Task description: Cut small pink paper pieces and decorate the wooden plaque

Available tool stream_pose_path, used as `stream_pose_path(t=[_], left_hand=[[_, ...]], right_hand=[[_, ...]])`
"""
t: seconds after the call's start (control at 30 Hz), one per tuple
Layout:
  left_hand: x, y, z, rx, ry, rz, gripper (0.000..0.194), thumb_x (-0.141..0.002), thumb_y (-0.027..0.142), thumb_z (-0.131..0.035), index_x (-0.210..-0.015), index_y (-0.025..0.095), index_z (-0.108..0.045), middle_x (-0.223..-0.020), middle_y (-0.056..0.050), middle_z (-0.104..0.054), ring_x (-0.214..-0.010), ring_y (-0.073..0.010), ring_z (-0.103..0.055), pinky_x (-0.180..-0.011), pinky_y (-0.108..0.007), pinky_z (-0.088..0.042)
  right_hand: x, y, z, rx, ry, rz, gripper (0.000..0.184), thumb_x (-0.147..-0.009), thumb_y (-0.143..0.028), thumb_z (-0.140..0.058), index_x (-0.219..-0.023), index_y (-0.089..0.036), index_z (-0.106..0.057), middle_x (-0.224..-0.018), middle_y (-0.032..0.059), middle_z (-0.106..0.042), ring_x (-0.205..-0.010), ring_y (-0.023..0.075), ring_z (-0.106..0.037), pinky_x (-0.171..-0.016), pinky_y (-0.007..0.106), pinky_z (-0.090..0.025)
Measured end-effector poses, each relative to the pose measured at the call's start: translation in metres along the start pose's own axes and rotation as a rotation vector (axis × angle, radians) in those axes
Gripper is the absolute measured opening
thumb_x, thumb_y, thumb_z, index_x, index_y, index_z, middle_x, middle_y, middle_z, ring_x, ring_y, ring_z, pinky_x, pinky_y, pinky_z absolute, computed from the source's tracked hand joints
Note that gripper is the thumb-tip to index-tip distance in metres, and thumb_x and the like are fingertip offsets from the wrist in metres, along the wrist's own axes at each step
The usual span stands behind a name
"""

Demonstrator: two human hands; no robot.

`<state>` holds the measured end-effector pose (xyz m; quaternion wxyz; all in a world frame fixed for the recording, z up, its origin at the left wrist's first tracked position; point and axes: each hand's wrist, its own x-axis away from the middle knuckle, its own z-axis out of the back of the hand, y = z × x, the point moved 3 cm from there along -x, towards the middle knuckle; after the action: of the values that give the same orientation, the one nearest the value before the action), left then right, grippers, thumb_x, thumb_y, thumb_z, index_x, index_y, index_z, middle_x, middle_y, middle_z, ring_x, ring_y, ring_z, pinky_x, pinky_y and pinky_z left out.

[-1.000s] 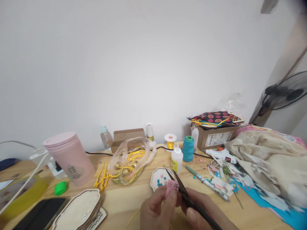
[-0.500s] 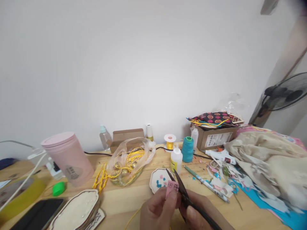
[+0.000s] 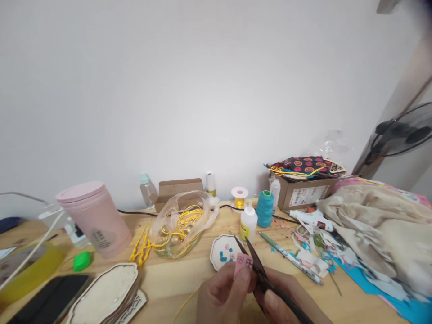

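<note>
At the bottom centre, my left hand (image 3: 221, 299) pinches a small pink paper piece (image 3: 243, 263) with a black flower outline drawn on it. My right hand (image 3: 288, 303) grips dark scissors (image 3: 254, 265) whose blades are parted at the paper's edge. Both hands hover just above the wooden table (image 3: 175, 283). Right behind them lies a small white scalloped plaque (image 3: 219, 254) carrying tiny pink and blue cut-outs.
A glue bottle (image 3: 249, 223), teal thread spool (image 3: 264, 209), pen (image 3: 290, 258) and paper scraps (image 3: 313, 252) lie beyond. A bag of yellow cord (image 3: 178, 225), pink tumbler (image 3: 94, 220), stacked plaques (image 3: 104, 294) and phone (image 3: 47, 299) sit left. Cloth (image 3: 378, 229) is heaped right.
The view has shifted slightly. The hands stay in place, still working the scissors at the pink paper's edge.
</note>
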<state>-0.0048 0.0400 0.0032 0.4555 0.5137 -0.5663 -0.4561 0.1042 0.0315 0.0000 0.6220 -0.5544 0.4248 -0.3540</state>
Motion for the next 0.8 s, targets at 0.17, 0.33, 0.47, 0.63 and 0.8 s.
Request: stream_pose_path(t=[0.17, 0.33, 0.47, 0.63, 0.8], left_hand=[[0.001, 0.001, 0.001, -0.043, -0.012, 0.013, 0.036, -0.068, 0.046, -0.057, -0.049, 0.016, -0.053, -0.054, 0.003, -0.046, -0.060, -0.0130, -0.043, -0.060, -0.020, -0.035], [0.001, 0.000, 0.004, -0.083, -0.015, 0.003, 0.034, -0.069, 0.045, -0.056, -0.051, 0.016, -0.057, -0.055, 0.002, -0.051, -0.061, -0.0148, -0.048, -0.062, -0.020, -0.037], [-0.001, -0.001, 0.005, -0.095, -0.031, -0.037, 0.031, -0.070, 0.042, -0.056, -0.052, 0.017, -0.059, -0.057, 0.001, -0.055, -0.063, -0.0156, -0.051, -0.064, -0.021, -0.037], [-0.003, 0.001, 0.007, -0.113, -0.043, -0.077, 0.028, -0.070, 0.039, -0.057, -0.053, 0.017, -0.060, -0.057, 0.001, -0.058, -0.063, -0.0169, -0.052, -0.065, -0.023, -0.038], [-0.003, 0.003, 0.007, -0.137, -0.061, -0.089, 0.027, -0.072, 0.037, -0.056, -0.054, 0.017, -0.060, -0.057, 0.001, -0.058, -0.062, -0.0156, -0.052, -0.063, -0.022, -0.037]], right_hand=[[-0.001, 0.003, 0.004, 0.031, -0.058, 0.000, 0.052, -0.071, -0.067, -0.044, -0.079, -0.015, -0.050, -0.062, -0.0039, -0.031, -0.052, 0.0105, -0.024, -0.045, 0.022, -0.021], [0.000, 0.017, 0.009, 0.034, -0.065, -0.017, 0.051, -0.070, -0.066, -0.046, -0.083, -0.016, -0.050, -0.059, -0.0041, -0.028, -0.051, 0.0112, -0.025, -0.043, 0.021, -0.022], [0.001, 0.023, 0.011, 0.039, -0.066, -0.033, 0.049, -0.070, -0.063, -0.049, -0.083, -0.016, -0.051, -0.057, -0.0045, -0.029, -0.049, 0.0108, -0.027, -0.041, 0.020, -0.023], [-0.001, 0.032, 0.014, 0.072, -0.009, -0.053, 0.045, -0.068, -0.061, -0.054, -0.079, -0.017, -0.056, -0.055, -0.0043, -0.034, -0.051, 0.0123, -0.033, -0.045, 0.022, -0.030], [0.000, 0.031, 0.018, 0.104, -0.017, -0.037, 0.049, -0.065, -0.063, -0.055, -0.080, -0.016, -0.058, -0.054, -0.0045, -0.036, -0.051, 0.0117, -0.034, -0.046, 0.021, -0.031]])
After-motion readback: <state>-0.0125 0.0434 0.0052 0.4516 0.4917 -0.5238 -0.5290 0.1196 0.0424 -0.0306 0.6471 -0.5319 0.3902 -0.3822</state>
